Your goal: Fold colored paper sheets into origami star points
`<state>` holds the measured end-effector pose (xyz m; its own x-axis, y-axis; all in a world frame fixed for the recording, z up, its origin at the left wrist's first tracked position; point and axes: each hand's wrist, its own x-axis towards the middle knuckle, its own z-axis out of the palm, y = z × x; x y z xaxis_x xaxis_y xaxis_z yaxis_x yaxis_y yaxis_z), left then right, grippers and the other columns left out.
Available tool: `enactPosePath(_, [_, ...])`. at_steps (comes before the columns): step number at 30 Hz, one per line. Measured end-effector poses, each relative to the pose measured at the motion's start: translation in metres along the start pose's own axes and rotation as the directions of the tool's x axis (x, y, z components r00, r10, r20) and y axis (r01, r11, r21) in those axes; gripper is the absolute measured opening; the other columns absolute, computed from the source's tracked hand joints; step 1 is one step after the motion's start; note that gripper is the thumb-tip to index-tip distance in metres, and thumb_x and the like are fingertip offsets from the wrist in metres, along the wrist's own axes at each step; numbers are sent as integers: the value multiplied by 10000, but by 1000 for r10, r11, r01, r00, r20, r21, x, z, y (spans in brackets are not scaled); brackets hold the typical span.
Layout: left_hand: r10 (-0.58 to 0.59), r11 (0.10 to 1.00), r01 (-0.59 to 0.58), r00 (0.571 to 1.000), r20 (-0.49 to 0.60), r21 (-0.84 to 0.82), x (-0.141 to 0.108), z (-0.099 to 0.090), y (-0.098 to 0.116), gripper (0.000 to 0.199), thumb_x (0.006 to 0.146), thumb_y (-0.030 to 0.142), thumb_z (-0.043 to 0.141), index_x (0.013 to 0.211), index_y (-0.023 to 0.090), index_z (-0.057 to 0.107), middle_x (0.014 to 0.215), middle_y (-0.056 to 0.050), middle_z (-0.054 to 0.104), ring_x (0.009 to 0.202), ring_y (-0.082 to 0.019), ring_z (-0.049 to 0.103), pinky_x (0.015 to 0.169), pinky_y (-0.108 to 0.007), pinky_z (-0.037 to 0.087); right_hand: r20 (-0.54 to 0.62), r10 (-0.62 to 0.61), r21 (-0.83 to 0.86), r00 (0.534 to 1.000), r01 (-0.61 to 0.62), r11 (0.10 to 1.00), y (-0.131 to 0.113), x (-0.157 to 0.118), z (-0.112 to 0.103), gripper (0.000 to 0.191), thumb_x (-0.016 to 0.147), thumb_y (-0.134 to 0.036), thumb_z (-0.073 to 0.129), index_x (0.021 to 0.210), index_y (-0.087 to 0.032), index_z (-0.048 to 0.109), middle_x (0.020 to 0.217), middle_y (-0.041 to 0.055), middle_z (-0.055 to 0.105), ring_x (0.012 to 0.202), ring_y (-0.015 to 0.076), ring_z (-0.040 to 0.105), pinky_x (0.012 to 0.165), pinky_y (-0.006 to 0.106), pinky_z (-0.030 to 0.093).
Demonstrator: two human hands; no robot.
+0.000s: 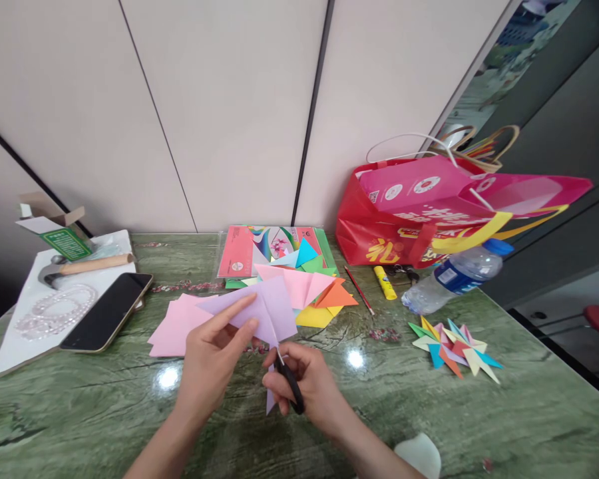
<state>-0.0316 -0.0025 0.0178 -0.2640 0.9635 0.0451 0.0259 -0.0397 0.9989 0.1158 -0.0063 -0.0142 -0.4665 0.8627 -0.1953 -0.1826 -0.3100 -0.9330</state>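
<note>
My left hand pinches a folded sheet of lilac paper between thumb and fingers, holding it above the table. In my right hand is a pair of black-handled scissors, its blades at the lower edge of the lilac paper. A narrow lilac piece hangs below the cut, partly behind my right fingers. Pink paper sheets lie under and left of my left hand. Behind the lilac paper sits a loose pile of folded and cut coloured papers, among them an orange piece and a yellow piece.
A packaged coloured-paper pack lies at the back. Rightward are a pencil, a yellow glue stick, a plastic bottle, a red bag and folded paper stars. Leftward are a phone, a hammer and a green box.
</note>
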Motion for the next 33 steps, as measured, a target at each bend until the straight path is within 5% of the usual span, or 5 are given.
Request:
enactPosePath(5, [36,996,-34,999,-20,77,-1,1,1,353,685,269,708,1034,219,690,890,-25,733,609,-113,594,582,-197,510,18,3,12,1000,-3,1000,3,1,0,323,621,-392,721,753,-153,549,483,-50,564,336,57,461,351,167,354])
enactPosePath(11, [32,993,-36,999,38,108,-3,7,13,343,656,226,716,996,185,712,554,5,695,479,-137,619,503,-204,528,29,-20,54,999,18,998,0,1,2,431,549,-389,780,837,-160,557,575,-47,553,488,97,505,499,229,421])
enactPosePath(25, [12,989,-22,997,71,147,-5,9,13,388,649,219,711,1036,211,692,720,-1,731,476,-100,592,475,-172,504,13,-18,94,1000,16,995,-4,2,1,459,461,-375,825,790,-172,576,637,-31,545,559,97,452,534,219,358])
enactPosePath(33, [11,990,-20,998,61,142,-5,9,17,389,629,228,712,1015,184,704,597,-4,703,455,-128,593,455,-199,503,-1,-23,86,1000,23,996,-6,2,3,391,493,-360,801,753,-179,570,594,-43,523,524,94,437,512,223,364])
